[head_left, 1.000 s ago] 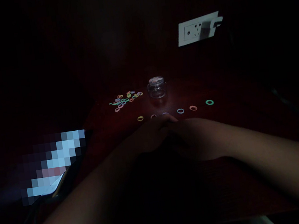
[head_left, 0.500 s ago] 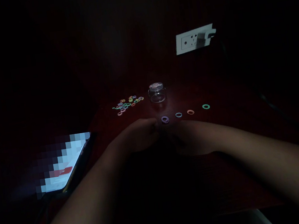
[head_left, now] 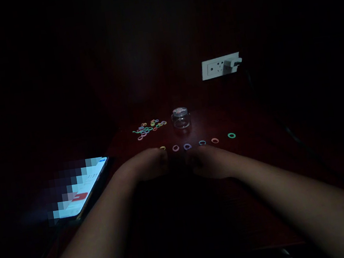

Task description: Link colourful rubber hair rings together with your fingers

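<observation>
My left hand point(head_left: 151, 164) is low over the table, its fingers curled inward and mostly in shadow. Just past its knuckles shows a yellow hair tie point(head_left: 162, 148), partly hidden by the hand; I cannot tell whether they touch. My right hand point(head_left: 210, 162) is closed too, fingertips dark, below a purple hair tie point(head_left: 187, 147) and a blue hair tie point(head_left: 202, 142). Between the hands lies a pink hair tie point(head_left: 175, 148). An orange-pink hair tie point(head_left: 215, 140) and a green hair tie point(head_left: 231, 135) continue the row rightward. What either hand holds is hidden.
Behind the row stands a lidded clear jar point(head_left: 181, 120). Loose coloured hair ties point(head_left: 148, 129) form a pile left of it. A lit phone point(head_left: 83, 192) leans at the left. A wall socket point(head_left: 221, 66) carries a plug, and a cable point(head_left: 312, 152) runs along the right.
My left hand has shifted left, and pink and yellow hair ties now show in the row. My right hand has moved slightly left. The view has tilted up a little.
</observation>
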Tool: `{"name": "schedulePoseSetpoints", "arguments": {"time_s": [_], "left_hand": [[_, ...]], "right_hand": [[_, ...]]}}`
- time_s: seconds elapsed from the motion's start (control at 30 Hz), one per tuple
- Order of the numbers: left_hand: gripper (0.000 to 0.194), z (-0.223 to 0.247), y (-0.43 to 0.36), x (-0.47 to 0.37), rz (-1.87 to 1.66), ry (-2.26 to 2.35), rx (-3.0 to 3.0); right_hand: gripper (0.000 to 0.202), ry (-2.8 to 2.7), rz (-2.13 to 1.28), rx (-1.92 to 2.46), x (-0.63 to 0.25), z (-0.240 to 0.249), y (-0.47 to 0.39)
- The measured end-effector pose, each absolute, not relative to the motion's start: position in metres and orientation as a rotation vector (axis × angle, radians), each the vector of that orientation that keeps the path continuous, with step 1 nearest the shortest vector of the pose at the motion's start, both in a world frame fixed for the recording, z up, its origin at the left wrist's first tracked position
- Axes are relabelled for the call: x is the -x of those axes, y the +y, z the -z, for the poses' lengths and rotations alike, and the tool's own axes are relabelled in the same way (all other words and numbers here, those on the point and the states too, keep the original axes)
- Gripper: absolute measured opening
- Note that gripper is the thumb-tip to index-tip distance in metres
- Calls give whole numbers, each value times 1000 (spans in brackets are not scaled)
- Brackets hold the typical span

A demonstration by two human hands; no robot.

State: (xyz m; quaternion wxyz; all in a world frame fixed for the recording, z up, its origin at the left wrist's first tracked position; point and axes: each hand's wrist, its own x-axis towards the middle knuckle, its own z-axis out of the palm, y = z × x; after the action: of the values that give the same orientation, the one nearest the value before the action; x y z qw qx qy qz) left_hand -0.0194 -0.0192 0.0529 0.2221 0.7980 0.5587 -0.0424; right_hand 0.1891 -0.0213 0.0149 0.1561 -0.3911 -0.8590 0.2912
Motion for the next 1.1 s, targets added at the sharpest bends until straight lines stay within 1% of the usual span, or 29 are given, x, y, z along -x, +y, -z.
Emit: {"name": "schedulePoseSetpoints", "arguments": {"time_s": [0.1,0.2,0.3,0.37,0.7,0.77,0.97,1.1], "left_hand": [[11,-51,-21,17,-78,1506,-2273],[11,-44,-23,11,-230,1364,-2386],[16,-36,-26,2,-335,1166,-2466],[19,-33,-27,-3,-396,1118,-2493],[26,-32,-36,-14,-499,1425,-2413],[23,-31,-39,-15,-543,1521,-2397],[18,-19,-65,-20,-749,1661,-2340],[19,-8,-87,-24,-855,1591,-2273]], "right_hand": [[15,-2308,-960,1049,-186,-9,-15],[9,-2092,-1197,1033,-184,-4,-12],[4,-1947,-1362,929,-183,-1,-10],[6,-1886,-1412,897,-183,1,-9],[15,-1781,-1475,914,-183,4,-9],[18,-1766,-1459,932,-183,4,-10],[15,-1848,-1340,982,-183,4,-21],[11,-1825,-1317,973,-183,6,-38]]}}
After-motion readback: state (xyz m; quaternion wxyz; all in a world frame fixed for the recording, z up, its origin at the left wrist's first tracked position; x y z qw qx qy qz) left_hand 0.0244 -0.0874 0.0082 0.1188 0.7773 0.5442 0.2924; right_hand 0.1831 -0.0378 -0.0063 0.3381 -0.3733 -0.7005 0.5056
